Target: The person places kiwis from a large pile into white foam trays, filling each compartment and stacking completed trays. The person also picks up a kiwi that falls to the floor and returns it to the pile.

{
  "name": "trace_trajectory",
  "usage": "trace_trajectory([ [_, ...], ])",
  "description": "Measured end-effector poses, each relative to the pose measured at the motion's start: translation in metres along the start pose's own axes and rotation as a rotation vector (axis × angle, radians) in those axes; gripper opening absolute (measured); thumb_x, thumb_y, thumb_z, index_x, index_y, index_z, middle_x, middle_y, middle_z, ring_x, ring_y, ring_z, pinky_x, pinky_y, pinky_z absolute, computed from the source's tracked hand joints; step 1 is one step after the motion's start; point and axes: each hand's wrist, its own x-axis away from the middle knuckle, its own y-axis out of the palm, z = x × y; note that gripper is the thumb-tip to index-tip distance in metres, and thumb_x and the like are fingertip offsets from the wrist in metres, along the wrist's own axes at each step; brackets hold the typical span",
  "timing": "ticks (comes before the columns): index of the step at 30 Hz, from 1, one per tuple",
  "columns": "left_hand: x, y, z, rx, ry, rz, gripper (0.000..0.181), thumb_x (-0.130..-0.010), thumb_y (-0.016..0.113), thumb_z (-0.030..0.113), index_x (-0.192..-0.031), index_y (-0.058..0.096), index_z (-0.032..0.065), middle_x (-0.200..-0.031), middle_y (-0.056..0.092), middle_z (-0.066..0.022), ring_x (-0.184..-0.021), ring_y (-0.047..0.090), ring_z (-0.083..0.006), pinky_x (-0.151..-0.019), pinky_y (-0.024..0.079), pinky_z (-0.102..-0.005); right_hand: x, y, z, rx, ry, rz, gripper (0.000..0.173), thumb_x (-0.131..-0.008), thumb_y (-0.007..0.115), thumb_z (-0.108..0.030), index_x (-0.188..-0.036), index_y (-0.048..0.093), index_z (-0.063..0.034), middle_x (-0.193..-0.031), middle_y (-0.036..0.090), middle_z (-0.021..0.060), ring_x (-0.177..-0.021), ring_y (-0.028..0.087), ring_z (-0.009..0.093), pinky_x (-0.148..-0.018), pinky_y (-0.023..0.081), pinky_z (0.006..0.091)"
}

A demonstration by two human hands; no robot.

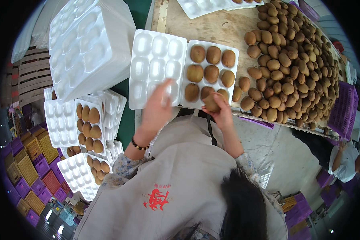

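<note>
An unfolded white plastic-foam tray [182,75] with moulded hollows lies at the table's near edge. A kiwifruit [211,73] sits in each hollow of its right half; no fruit shows in the left half. My right hand [223,112] holds another kiwifruit [211,102] over the tray's lower right part, partly covering the fruits there. My left hand [159,105], blurred, is over the lower part of the tray's left half with nothing seen in it. Right of the tray spreads a large heap of loose kiwifruits [288,72] on the wooden table [195,28].
A tall stack of white trays [87,51] stands at the left. Below it, filled trays [90,127] are piled up. A purple crate [343,111] is at the table's right end. Another person [345,162] is at the far right. More crates [42,166] stand at lower left.
</note>
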Motion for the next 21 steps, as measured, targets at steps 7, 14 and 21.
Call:
trace_trajectory([
  [7, -0.009, -0.047, -0.029, -0.638, -0.356, 0.277, 0.049, -0.092, 0.059, 0.03, -0.119, 0.049, -0.009, -0.092, 0.061, -0.0232, -0.081, 0.061, -0.033, -0.069, 0.049, -0.0394, 0.0, -0.082, -0.034, -0.005, -0.15, -0.016, 0.028, -0.091, 0.053, -0.022, -0.106, 0.057, 0.0019, -0.101, 0.062, 0.0163, -0.1, 0.061, 0.03, -0.088, 0.052, 0.045],
  [14, 0.001, 0.018, 0.016, -0.055, 0.244, -0.239, 0.037, -0.09, 0.061, 0.028, -0.12, 0.059, 0.0049, -0.127, 0.048, -0.0178, -0.116, 0.044, -0.037, -0.096, 0.039, -0.0444, 0.01, -0.08, -0.061, -0.288, -0.229, -0.021, 0.046, -0.093, 0.05, -0.024, -0.133, 0.046, -0.002, -0.117, 0.056, 0.0184, -0.098, 0.059, 0.028, -0.088, 0.051, 0.0425],
  [21, -0.052, 0.131, -0.033, -0.387, -0.104, 0.04, 0.115, -0.061, 0.082, 0.053, -0.147, 0.018, 0.008, -0.142, 0.027, -0.0288, -0.128, 0.03, -0.0471, -0.103, 0.03, -0.0516, -0.006, -0.075, -0.061, -0.234, -0.145, 0.129, 0.047, -0.092, 0.05, -0.026, -0.135, 0.043, -0.0098, -0.125, 0.052, 0.0242, -0.092, 0.06, 0.031, -0.081, 0.055, 0.0409],
])
